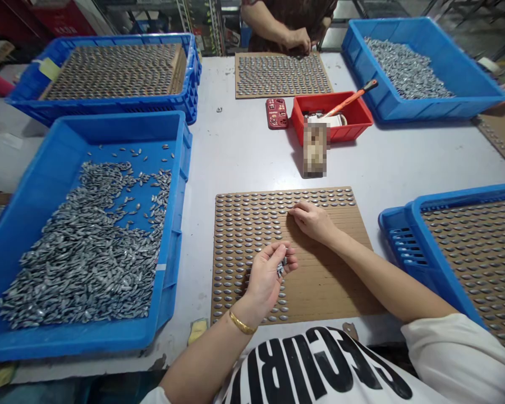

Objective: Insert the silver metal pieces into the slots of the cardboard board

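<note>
A brown slotted board lies on the grey table in front of me, its left half and top rows filled with small grey oval metal pieces. My left hand is curled above the board's lower left and holds a few of those metal pieces in its fingers. My right hand rests on the board near its top middle, fingertips pinched at a slot; whether a piece is in them I cannot make out.
A blue bin of loose metal pieces stands at my left. Other blue bins hold filled boards or pieces. A red tray, a second board and another person's hand are across the table.
</note>
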Available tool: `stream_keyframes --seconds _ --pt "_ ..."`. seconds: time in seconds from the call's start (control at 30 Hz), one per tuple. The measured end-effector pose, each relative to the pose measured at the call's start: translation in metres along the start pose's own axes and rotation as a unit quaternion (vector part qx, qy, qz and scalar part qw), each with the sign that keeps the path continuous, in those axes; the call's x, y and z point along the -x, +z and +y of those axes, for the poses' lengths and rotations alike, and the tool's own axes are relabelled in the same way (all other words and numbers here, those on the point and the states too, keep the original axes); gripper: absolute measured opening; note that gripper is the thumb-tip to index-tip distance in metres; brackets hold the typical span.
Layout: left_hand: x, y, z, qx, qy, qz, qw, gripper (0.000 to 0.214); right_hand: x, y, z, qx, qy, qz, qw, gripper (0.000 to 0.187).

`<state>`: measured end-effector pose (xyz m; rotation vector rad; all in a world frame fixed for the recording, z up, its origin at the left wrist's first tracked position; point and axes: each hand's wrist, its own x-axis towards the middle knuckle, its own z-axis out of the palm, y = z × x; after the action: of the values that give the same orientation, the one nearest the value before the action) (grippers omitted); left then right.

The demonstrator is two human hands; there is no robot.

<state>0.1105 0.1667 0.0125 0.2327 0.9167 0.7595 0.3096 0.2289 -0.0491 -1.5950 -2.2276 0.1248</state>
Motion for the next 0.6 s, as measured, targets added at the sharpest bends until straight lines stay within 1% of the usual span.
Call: stream_keyframes --seconds 0.1,0.2,0.27,0.33,0.4,0.43,0.47,0.53,0.6 --pt "-0.002 -0.002 0.0 0.001 0.004 0.015 1.0 0.029 -0.001 -0.005 -0.001 -0.033 0.007 0.002 0.999 0.023" --pt "-0.003 -0.003 0.0 0.008 0.002 0.01 1.0 0.029 0.003 -0.018 -0.013 -0.121 0.031 0.028 0.992 0.019" --pt "-0.003 -0.004 0.0 0.009 0.002 0.013 1.0 0.027 0.01 -0.03 -0.029 -0.211 0.057 0.029 0.975 0.016" --pt "-0.003 -0.004 0.001 0.01 0.008 0.022 1.0 0.023 0.02 -0.041 -0.046 -0.306 0.091 0.0 0.948 0.013" --pt "-0.003 -0.004 0.001 0.008 0.015 0.025 1.0 0.02 0.029 -0.049 -0.062 -0.367 0.119 -0.028 0.922 0.014" --pt "-0.004 -0.004 0.001 0.005 0.017 0.021 1.0 0.02 0.033 -0.051 -0.068 -0.378 0.118 -0.033 0.918 0.015" --pt "-0.004 -0.004 0.0 0.001 0.018 0.016 1.0 0.02 0.035 -0.053 -0.072 -0.377 0.105 -0.033 0.92 0.017" --pt "-0.004 -0.004 -0.001 -0.012 0.016 0.012 1.0 0.021 0.037 -0.055 -0.076 -0.349 0.053 -0.023 0.935 0.02" --pt "-0.004 -0.003 -0.003 -0.021 0.014 0.014 1.0 0.021 0.038 -0.056 -0.075 -0.314 -0.002 -0.029 0.949 0.02"
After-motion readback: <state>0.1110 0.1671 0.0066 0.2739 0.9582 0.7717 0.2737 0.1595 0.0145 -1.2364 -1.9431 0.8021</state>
